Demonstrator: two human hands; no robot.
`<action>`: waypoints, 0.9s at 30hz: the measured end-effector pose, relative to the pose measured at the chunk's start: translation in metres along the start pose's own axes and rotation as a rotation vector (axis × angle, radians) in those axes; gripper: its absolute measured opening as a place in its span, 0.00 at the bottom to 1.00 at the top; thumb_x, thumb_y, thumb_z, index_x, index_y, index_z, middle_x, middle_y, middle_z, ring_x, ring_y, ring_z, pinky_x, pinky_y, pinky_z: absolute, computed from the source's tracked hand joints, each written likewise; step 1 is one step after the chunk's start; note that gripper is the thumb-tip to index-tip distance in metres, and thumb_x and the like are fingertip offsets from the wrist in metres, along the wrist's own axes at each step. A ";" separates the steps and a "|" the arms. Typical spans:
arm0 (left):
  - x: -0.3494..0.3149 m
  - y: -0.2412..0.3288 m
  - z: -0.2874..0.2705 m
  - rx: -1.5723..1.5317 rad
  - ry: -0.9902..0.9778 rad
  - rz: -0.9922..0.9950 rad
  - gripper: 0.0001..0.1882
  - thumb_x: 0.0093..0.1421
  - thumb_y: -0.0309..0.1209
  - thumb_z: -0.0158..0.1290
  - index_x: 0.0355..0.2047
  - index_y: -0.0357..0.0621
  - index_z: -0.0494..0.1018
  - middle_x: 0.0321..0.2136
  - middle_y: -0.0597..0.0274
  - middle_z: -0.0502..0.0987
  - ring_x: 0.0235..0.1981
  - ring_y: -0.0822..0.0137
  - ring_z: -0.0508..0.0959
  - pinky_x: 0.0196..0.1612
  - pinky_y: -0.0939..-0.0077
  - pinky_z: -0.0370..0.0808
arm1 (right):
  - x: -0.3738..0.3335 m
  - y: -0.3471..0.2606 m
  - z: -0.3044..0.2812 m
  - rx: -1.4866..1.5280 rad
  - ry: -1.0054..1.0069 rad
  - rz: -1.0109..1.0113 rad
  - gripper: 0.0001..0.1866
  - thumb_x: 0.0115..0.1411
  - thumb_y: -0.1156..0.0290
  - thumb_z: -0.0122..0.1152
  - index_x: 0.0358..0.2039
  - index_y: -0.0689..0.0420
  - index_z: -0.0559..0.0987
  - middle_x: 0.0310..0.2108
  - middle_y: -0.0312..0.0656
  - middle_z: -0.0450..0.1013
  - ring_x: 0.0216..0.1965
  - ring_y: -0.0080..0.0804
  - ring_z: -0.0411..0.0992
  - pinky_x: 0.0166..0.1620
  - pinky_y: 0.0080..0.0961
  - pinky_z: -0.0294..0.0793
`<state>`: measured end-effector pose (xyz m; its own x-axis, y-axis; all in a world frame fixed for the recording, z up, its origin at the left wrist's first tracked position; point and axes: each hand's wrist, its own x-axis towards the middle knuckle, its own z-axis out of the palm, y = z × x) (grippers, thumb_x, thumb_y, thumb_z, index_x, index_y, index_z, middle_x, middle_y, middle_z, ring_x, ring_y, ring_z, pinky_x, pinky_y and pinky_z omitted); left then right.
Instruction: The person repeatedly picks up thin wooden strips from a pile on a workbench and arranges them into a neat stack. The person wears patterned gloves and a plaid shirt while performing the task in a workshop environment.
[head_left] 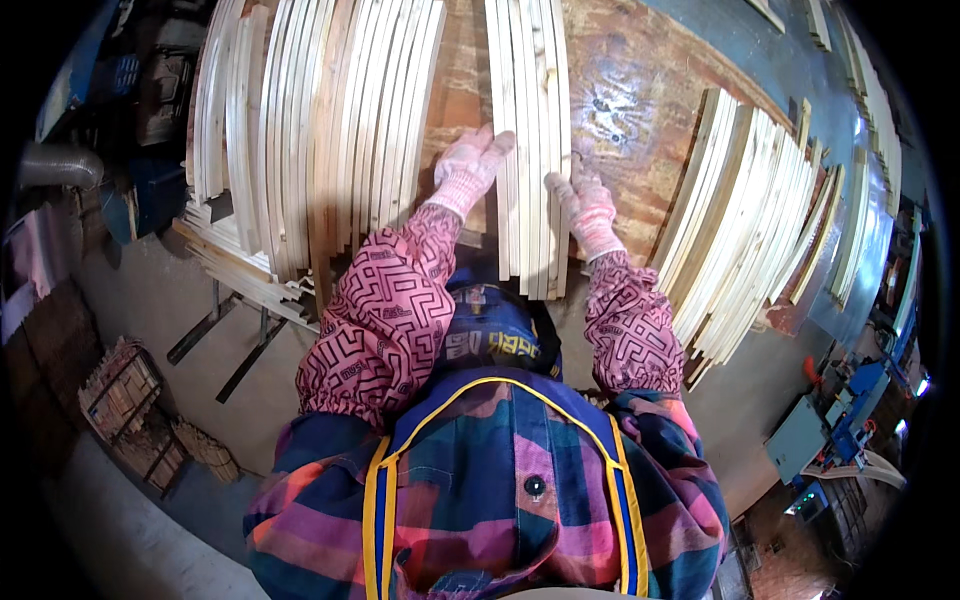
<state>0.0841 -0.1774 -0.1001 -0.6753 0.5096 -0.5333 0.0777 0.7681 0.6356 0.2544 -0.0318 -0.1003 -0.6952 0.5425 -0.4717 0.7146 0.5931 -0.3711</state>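
On my feed from the head camera, a narrow row of pale wooden strips (530, 150) lay lengthwise on the brown plywood (655, 130), its near ends hanging past the edge, between both gloved hands. I had the left hand (472, 168) at the row's left side, fingers stretched out and fingertips touching the outermost strip. The right hand (583, 205) was at the opposite side, a little nearer the body, one finger reaching over the row's edge, the others loosely spread; I saw neither hand clenched around anything. A wider batch of strips (340, 110) lay to the left, another batch (745, 200) to the right. Patterned pink sleeves (385, 315) covered both forearms.
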 end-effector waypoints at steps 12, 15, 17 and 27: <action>-0.010 -0.025 -0.024 -0.339 -0.198 -0.129 0.25 0.58 0.38 0.63 0.54 0.42 0.75 0.41 0.58 0.81 0.41 0.66 0.79 0.47 0.70 0.76 | -0.002 0.008 -0.003 0.542 0.072 0.080 0.24 0.70 0.55 0.51 0.60 0.57 0.74 0.56 0.43 0.74 0.54 0.37 0.73 0.58 0.30 0.69; -0.027 -0.045 -0.003 -0.329 -0.182 -0.018 0.34 0.55 0.46 0.64 0.58 0.43 0.71 0.53 0.48 0.77 0.54 0.55 0.76 0.59 0.65 0.71 | 0.012 0.012 -0.008 0.695 -0.081 0.358 0.30 0.66 0.44 0.52 0.55 0.56 0.78 0.38 0.41 0.78 0.36 0.30 0.76 0.43 0.29 0.75; -0.049 -0.019 0.007 -0.006 -0.145 -0.059 0.44 0.55 0.53 0.61 0.66 0.44 0.61 0.62 0.45 0.67 0.62 0.49 0.69 0.64 0.62 0.66 | 0.022 0.025 -0.013 0.748 -0.220 0.562 0.33 0.64 0.39 0.52 0.53 0.55 0.79 0.33 0.39 0.77 0.33 0.26 0.74 0.40 0.26 0.75; -0.055 -0.067 0.010 -0.039 -0.181 0.157 0.37 0.61 0.44 0.55 0.67 0.47 0.58 0.53 0.41 0.75 0.52 0.44 0.76 0.51 0.60 0.74 | -0.005 -0.150 -0.036 -0.010 0.063 0.345 0.57 0.42 0.45 0.73 0.69 0.48 0.53 0.66 0.62 0.51 0.68 0.61 0.50 0.64 0.54 0.55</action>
<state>0.1228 -0.2531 -0.1190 -0.5142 0.6854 -0.5156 0.1408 0.6605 0.7375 0.1476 -0.1021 -0.0138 -0.4168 0.7474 -0.5173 0.9076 0.3741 -0.1909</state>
